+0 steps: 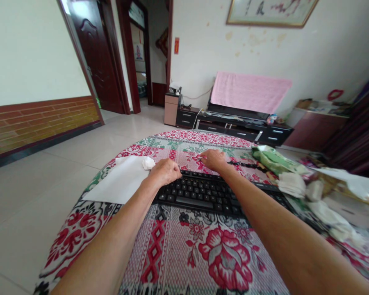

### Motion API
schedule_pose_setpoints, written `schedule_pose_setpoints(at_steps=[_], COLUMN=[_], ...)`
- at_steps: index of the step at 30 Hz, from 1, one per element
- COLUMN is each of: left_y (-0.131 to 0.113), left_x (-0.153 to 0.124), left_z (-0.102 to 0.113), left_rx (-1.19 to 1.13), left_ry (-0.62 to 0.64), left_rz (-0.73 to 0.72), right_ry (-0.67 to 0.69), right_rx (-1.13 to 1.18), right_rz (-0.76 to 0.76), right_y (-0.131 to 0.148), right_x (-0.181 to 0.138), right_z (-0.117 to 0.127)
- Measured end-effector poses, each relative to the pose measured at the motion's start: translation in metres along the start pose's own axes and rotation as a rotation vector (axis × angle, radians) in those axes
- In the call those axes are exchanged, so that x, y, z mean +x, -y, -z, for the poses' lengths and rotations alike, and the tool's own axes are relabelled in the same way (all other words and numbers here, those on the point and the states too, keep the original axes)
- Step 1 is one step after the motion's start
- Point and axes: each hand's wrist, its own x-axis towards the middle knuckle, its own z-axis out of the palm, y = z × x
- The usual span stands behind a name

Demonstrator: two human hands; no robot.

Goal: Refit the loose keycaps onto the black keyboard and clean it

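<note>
Keyboard [199, 192], long and black, lies across the patterned tabletop [172, 246], its right part crossed by the right forearm [264, 217]. Left grip [165, 172] sits at the keyboard's far edge near the left end, fingers curled in narrow; whether anything is pinched there I cannot tell. Right grip [214, 159] is near the far edge, right of the other hand, fingers bent down — too small to read, so I cannot tell what it holds, if anything. Left of the keyboard lies a white sheet [110, 184] with a crumpled tissue [148, 164] just beside the left grip. Further right sit a green package [273, 159] and a pale box-like container [350, 209] with white paper [350, 179] at its top — contents otherwise unclear.
</note>
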Motion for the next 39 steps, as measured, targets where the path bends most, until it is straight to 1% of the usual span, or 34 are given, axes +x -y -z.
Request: schedule_pose_setpoints(at_steps=[2, 5, 7, 11, 14, 16, 18, 21, 25, 28, 30, 33, 36, 39], left_y=[-0.001, 0.001, 0.004, 0.010, 0.011, 0.009, 0.004, -0.003, -0.007, -0.007, -0.006, -0.003, -0.001, -0.001], left_x=[-0.001, -0.001, 0.001, 0.003, 0.003, 0.001, -0.002, -0.006, -0.007, -0.007, -0.007, -0.005, -0.003, 0.000], left_z=[0.000, -0.001, -0.001, 0.000, 0.005, 0.010, 0.013, 0.015, 0.011, 0.009, 0.008, 0.006, 0.001, -0.003], left_rx=[-0.004, -0.034, -0.059, -0.133, -0.250, -0.350, -0.431, -0.484, -0.538, -0.548, -0.522, -0.445, -0.358, -0.295], left_ry=[-0.001, -0.002, -0.008, -0.063, -0.094, -0.072, -0.015, 0.046, 0.073, 0.102, 0.115, 0.120, 0.120, 0.113], left_rz=[0.003, 0.004, -0.003, -0.060, -0.086, -0.074, -0.039, 0.018, 0.067, 0.071, 0.059, -0.018, -0.074, -0.068], right_ry=[-0.018, -0.111, -0.164, -0.203, -0.218, -0.238, -0.248, -0.242, -0.201, -0.157, -0.102, -0.048, -0.068, -0.090], right_rx=[0.009, 0.107, 0.283, 0.711, 0.863, 0.909, 0.924, 0.920, 0.957, 0.972, 0.955, 0.853, 0.685, 0.538], right_rz=[0.024, 0.077, 0.141, 0.267, 0.323, 0.331, 0.327, 0.328, 0.368, 0.375, 0.388, 0.427, 0.469, 0.496], right_y=[0.000, 0.005, 0.013, 0.034, 0.046, 0.050, 0.051, 0.051, 0.051, 0.050, 0.048, 0.044, 0.042, 0.042], right_x=[0.002, -0.004, -0.014, -0.043, -0.060, -0.066, -0.069, -0.071, -0.074, -0.077, -0.078, -0.080, -0.082, -0.084], right_z=[-0.004, -0.002, 0.004, 0.013, 0.014, 0.012, 0.009, 0.004, 0.000, 0.002, 0.005, 0.013, 0.020, 0.022])
